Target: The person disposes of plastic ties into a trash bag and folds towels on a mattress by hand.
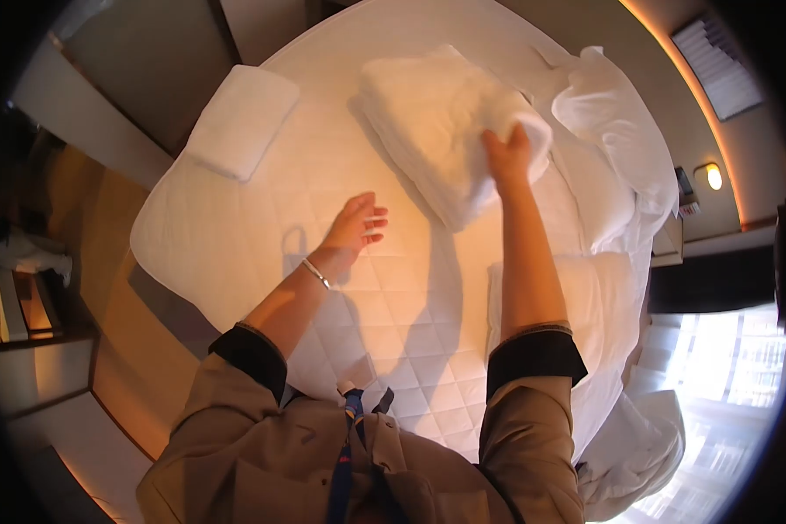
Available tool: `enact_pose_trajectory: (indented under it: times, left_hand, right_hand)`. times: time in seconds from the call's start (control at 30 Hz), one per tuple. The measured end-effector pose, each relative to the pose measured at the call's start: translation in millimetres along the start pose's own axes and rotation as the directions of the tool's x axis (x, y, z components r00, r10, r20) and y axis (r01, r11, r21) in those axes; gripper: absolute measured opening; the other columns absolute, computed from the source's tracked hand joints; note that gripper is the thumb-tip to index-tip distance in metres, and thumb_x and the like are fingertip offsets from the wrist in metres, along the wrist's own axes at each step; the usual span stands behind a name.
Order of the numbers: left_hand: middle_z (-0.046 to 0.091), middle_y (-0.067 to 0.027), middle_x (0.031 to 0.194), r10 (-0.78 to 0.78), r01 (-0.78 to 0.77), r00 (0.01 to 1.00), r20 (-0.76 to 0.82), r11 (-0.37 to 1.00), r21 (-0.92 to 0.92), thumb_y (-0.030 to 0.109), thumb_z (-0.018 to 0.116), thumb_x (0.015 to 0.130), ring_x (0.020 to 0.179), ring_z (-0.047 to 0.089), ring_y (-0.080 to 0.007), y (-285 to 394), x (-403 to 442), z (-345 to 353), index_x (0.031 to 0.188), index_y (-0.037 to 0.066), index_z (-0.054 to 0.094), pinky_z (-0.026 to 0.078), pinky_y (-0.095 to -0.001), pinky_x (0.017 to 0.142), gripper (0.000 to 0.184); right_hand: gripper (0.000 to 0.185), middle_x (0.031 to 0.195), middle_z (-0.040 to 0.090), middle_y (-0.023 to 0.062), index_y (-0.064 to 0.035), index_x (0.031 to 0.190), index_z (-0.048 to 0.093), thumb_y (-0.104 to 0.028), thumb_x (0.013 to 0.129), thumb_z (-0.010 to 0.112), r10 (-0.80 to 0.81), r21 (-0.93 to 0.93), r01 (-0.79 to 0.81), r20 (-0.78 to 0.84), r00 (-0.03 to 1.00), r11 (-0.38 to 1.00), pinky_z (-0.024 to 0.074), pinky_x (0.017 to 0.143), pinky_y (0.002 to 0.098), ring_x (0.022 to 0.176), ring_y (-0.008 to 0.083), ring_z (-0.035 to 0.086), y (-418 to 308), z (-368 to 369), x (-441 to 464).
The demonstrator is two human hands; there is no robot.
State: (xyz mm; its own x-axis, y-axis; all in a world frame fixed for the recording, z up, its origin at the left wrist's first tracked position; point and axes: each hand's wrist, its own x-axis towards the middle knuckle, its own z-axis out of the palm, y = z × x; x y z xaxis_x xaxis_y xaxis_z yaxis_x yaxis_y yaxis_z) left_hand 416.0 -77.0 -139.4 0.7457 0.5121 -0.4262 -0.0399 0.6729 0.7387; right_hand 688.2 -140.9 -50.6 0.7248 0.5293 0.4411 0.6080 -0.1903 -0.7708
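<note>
Right hand (508, 157) pinches thick folded white fabric (441, 113); left hand (356, 224), fingers loosely spread, hovers above white quilted mattress pad (244, 227)

We face a bed (236, 231), one linen bundle (244, 122) on its left, a second bundle (441, 127) to the right of that, pillows (616, 144) farther right; beyond the bed's right side lies a window (729, 354).
</note>
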Motion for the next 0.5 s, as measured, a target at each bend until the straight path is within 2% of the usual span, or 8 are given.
enact_pose_trajectory:
  times: [0.13,0.2,0.23,0.27,0.3,0.33,0.4,0.5]
  left_hand:
    - [0.048,-0.0119,0.121,0.145,-0.063,0.975,0.169,0.908,-0.414,0.045,0.042,0.090,0.107,0.047,-0.0225,48.6,-38.8,-3.7,0.133,0.014,0.032,0.040,-0.0388,0.087,0.054]
    - [0.044,-0.0121,0.126,0.150,-0.041,0.969,0.195,0.881,-0.472,0.047,0.042,0.090,0.112,0.044,-0.0232,57.8,-72.3,-26.7,0.135,0.015,0.028,0.039,-0.0389,0.090,0.058]
    - [0.040,-0.0123,0.132,0.165,-0.025,0.962,0.219,0.849,-0.527,0.049,0.041,0.089,0.117,0.042,-0.0238,59.7,-91.8,-43.6,0.138,0.015,0.025,0.038,-0.0389,0.093,0.061]
    - [0.040,-0.0123,0.132,0.154,-0.032,0.970,0.190,0.850,-0.527,0.049,0.041,0.089,0.117,0.042,-0.0238,50.3,-106.5,-68.7,0.138,0.015,0.025,0.038,-0.0389,0.093,0.061]
    - [0.039,-0.0111,0.133,0.192,-0.168,0.977,0.097,0.963,-0.211,0.051,0.038,0.089,0.120,0.040,-0.0248,29.6,-117.2,-100.9,0.137,0.014,0.027,0.034,-0.0417,0.097,0.062]
    - [0.038,-0.0100,0.135,0.237,-0.236,0.971,0.010,0.962,0.139,0.054,0.035,0.089,0.123,0.037,-0.0258,1.7,-133.8,-128.5,0.136,0.013,0.029,0.031,-0.0445,0.101,0.063]
    - [0.039,-0.0102,0.134,0.193,-0.186,0.978,-0.074,0.978,0.094,0.052,0.035,0.089,0.123,0.038,-0.0262,-61.2,-180.0,-171.3,0.136,0.012,0.029,0.031,-0.0442,0.102,0.062]
    - [0.042,-0.0106,0.133,0.168,-0.171,0.981,-0.092,0.985,-0.025,0.049,0.034,0.090,0.123,0.039,-0.0271,-125.5,-211.0,-215.7,0.136,0.010,0.029,0.031,-0.0434,0.103,0.060]
  right_hand:
    - [0.021,0.075,0.060,0.0147,-0.0080,0.084,0.058,-0.003,0.064,0.057,-0.473,-0.110,0.509,0.243,0.847,0.854,0.0468,0.063,0.0415,0.073,0.0338,0.058,-99.6,15.6,-77.7]
    - [0.030,0.088,0.062,0.0138,-0.0118,0.088,0.062,0.000,0.061,0.056,-0.169,-0.307,0.537,0.728,0.664,0.786,0.0479,0.072,0.0396,0.085,0.0283,0.060,-151.3,17.0,-138.8]
    - [0.023,0.084,0.062,0.0120,-0.0098,0.089,0.063,-0.006,0.068,0.056,-0.545,-0.092,0.689,0.541,0.641,0.719,0.0472,0.068,0.0391,0.084,0.0284,0.059,-140.5,24.0,-176.8]
    - [0.028,0.094,0.062,0.0150,-0.0083,0.099,0.061,-0.008,0.072,0.055,-0.406,0.184,0.364,0.333,0.851,0.913,0.0452,0.079,0.0412,0.093,0.0304,0.057,-143.7,41.6,-211.0]
    - [0.030,0.106,0.058,0.0172,-0.0060,0.105,0.058,-0.009,0.076,0.052,-0.217,0.188,0.117,0.708,0.673,0.975,0.0420,0.086,0.0430,0.100,0.0327,0.054,-131.8,45.1,-246.8]
    - [0.028,0.107,0.058,0.0154,-0.0035,0.105,0.058,-0.010,0.078,0.052,-0.476,0.299,0.371,0.543,0.691,0.879,0.0427,0.086,0.0414,0.100,0.0321,0.053,-129.6,49.3,-278.8]
    - [0.028,0.111,0.057,0.0120,-0.0071,0.100,0.061,-0.008,0.073,0.056,-0.518,0.275,0.476,0.683,0.514,0.836,0.0454,0.083,0.0417,0.101,0.0330,0.054,-99.0,62.8,-351.5]
    - [0.023,0.106,0.059,0.0117,-0.0072,0.095,0.061,-0.009,0.073,0.055,-0.198,0.137,0.226,0.941,0.273,0.965,0.0483,0.073,0.0398,0.095,0.0282,0.057,-50.9,57.3,-435.8]
